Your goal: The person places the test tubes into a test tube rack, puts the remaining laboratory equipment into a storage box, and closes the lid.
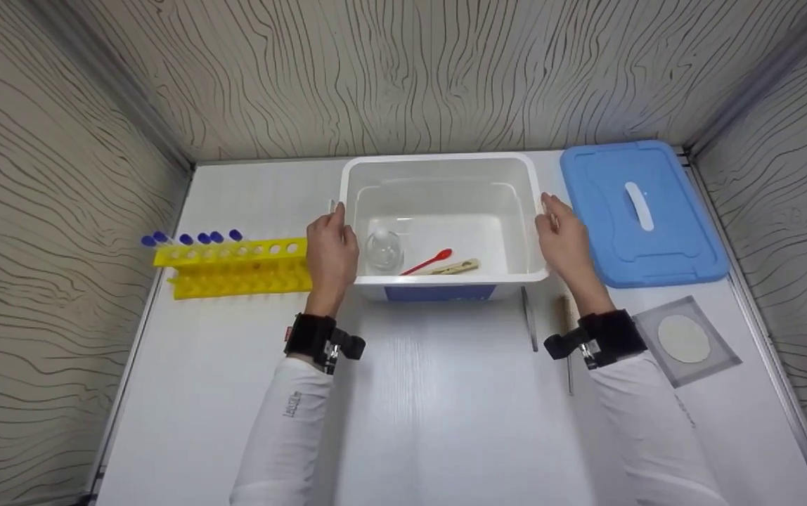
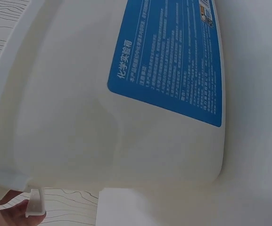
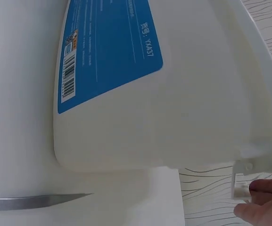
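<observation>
White box [image 1: 438, 200] is held on 2 sides, by the left hand [image 1: 332, 249] and the right hand [image 1: 564, 235]. 1 red spoon [image 1: 443, 255] and 1 clear bottle [image 1: 384, 253] are inside.

Mid-front of the white plastic tub [image 1: 438, 176], white tabletop [image 1: 431, 393] lies free; leftward a yellow plastic rack [image 1: 235, 261] blocks, rightward a flat blue lid [image 1: 667, 232].

White surface [image 1: 446, 414] set in a boxed-in corner. Three walls: back wall [image 1: 403, 84], left wall [image 1: 31, 246], right wall [image 1: 790, 183]. All pale grey-beige, printed with dark, wavy wood-grain lines. Grey strips run up both corners; metal trim along the surface's left and right edges. Light soft, with a pale sheen mid-surface.
</observation>
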A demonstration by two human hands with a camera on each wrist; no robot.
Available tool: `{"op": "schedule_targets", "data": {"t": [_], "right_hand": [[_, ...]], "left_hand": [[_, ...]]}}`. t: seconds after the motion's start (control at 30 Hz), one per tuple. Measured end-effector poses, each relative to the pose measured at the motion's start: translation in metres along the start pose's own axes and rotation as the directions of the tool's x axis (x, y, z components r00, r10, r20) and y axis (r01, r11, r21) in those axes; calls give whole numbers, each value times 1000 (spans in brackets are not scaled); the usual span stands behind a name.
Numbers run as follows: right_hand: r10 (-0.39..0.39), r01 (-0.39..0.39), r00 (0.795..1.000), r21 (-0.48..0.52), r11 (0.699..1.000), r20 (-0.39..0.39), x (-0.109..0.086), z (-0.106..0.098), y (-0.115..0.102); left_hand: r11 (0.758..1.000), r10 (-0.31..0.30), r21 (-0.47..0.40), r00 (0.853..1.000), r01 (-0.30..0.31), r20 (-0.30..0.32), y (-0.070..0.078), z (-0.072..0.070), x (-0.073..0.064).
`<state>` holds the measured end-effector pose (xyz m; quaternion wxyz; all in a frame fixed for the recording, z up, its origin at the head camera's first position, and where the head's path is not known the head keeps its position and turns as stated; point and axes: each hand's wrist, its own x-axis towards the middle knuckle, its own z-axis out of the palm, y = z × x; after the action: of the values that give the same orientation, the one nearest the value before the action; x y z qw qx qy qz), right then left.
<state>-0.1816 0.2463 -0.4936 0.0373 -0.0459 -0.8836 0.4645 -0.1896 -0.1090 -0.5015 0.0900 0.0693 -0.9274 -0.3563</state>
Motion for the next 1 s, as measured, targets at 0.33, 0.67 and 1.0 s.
{"op": "schedule_targets", "data": {"t": [0.33,0.67,1.0], "right_hand": [[-10,6,998,-54,999,-69,-35,-23,29],[31,-57,988,-174,983,-148,-79,-20,79],[49,-57,998,-313,948,-36,-108,-7,111]], "left_hand": [[1000,18,-13,1000,-19,-23,-1,-1,0],[1000,1,-9,1000,-1,-2,-1,-1,0],[1000,-15,-26,1000,15,-2,0,-1,-2]]}}
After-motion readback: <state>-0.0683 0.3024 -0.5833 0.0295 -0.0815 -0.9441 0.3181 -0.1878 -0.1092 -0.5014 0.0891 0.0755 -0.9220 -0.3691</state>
